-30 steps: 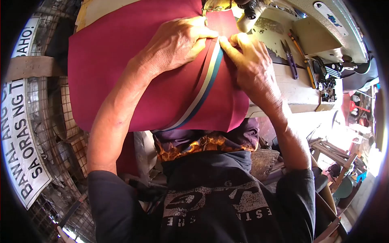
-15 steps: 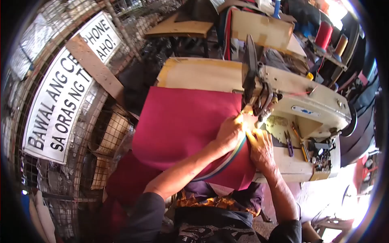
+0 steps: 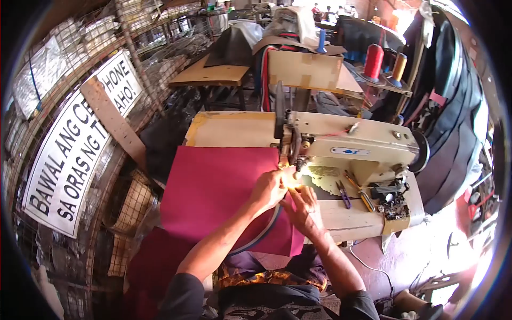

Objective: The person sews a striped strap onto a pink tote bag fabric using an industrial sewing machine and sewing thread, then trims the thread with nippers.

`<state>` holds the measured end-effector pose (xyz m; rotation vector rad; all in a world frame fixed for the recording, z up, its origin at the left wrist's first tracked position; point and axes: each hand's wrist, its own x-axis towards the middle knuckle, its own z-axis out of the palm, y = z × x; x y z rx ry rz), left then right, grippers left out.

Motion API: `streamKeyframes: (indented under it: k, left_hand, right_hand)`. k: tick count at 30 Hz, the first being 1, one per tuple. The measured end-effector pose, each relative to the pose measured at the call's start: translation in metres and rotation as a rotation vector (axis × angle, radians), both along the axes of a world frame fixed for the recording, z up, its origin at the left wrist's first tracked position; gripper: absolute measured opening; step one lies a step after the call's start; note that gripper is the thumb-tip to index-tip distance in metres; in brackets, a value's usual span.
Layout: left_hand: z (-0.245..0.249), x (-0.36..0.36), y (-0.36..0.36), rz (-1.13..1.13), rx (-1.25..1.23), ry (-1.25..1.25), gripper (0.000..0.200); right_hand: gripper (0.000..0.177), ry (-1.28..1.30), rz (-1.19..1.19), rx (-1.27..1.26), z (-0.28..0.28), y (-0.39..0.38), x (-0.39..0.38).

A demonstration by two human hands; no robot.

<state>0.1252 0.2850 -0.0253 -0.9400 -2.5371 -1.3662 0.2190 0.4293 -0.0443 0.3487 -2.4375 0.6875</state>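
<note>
A large maroon fabric sheet (image 3: 210, 184) lies on the sewing machine bed, its right edge at the needle area. Along its curved front runs a narrow grey and blue trim strip (image 3: 261, 233), leading up between my hands. My left hand (image 3: 268, 191) is closed on the fabric just in front of the presser foot. Close beside it, my right hand (image 3: 305, 212) has its fingers bent and pinched at the fabric's edge by the trim. The sewing machine head (image 3: 290, 141) stands directly beyond my fingertips, lit by a lamp. My fingers partly hide the gripped edge.
Purple snips (image 3: 344, 195) and a yellow-handled screwdriver (image 3: 362, 193) lie on the bed to the right, beside a pile of small metal parts (image 3: 393, 200). Red thread (image 3: 373, 63) stands behind. A wire mesh rack with a sign (image 3: 74, 154) is at left.
The camera view has tilted up and shifted, so the machine sits lower and further left. Both hands stay by the needle, now closer together, with the right fingers more bent.
</note>
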Motion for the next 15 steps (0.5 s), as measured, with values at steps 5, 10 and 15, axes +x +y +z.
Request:
streamKeyframes:
  k: [5,10,15]
  left_hand:
    - [0.052,0.039,-0.016,0.081,-0.017,0.131,0.010]
    - [0.072,0.057,-0.030,0.112,0.003,0.137,0.008]
    - [0.095,0.069,-0.045,-0.008,-0.033,0.215,0.015]
  right_hand:
    - [0.056,0.021,-0.040,-0.419,0.021,-0.046,0.019]
    - [0.038,0.029,-0.018,-0.712,0.038,-0.070,0.024]
    - [0.024,0.066,-0.042,-0.781,0.050,-0.074,0.030]
